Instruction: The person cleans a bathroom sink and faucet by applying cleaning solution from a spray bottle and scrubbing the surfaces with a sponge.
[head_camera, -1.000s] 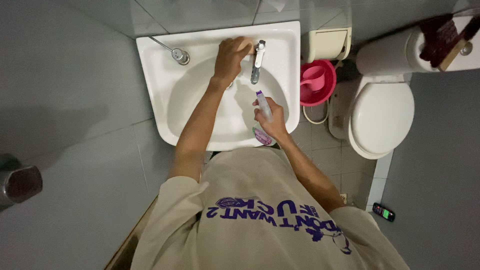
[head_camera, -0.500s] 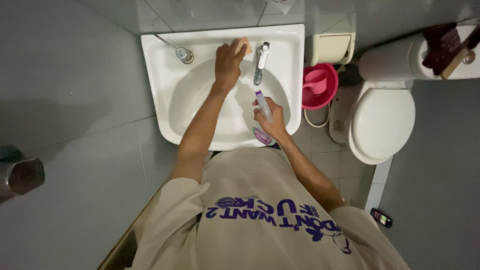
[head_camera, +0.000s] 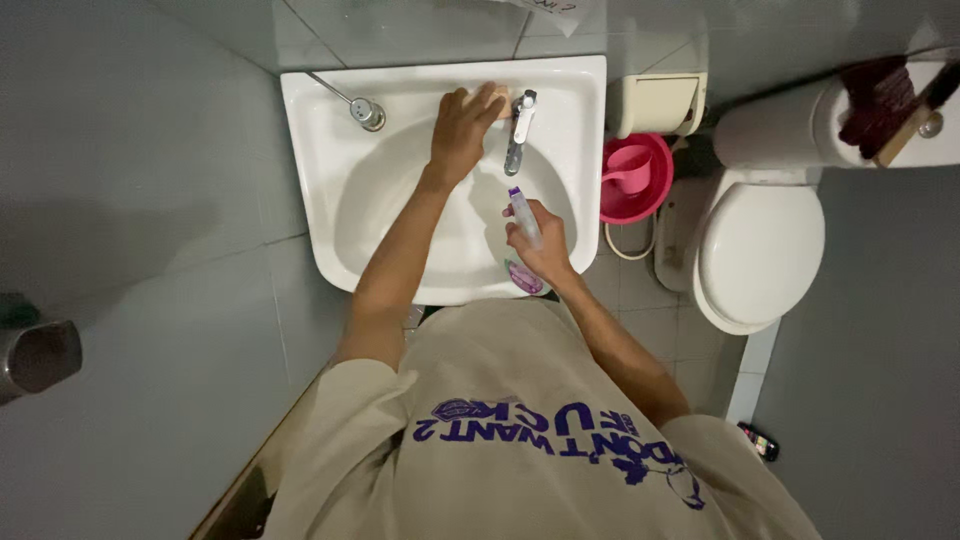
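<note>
Your left hand (head_camera: 462, 128) presses flat on a sponge (head_camera: 497, 97) just left of the tap (head_camera: 518, 128); your right hand (head_camera: 538, 245) grips the bottle (head_camera: 524, 222), nozzle toward the tap.

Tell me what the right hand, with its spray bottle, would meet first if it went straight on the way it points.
The right hand aims the spray bottle toward the back of the white sink. Straight on, it would probably meet the chrome faucet first, though depth is hard to judge from above. The left hand lies just beside that line.

sink (head_camera: 330, 215) centre | tap (head_camera: 518, 130) on its back rim | bucket (head_camera: 640, 205) right | toilet (head_camera: 760, 250) further right
</note>
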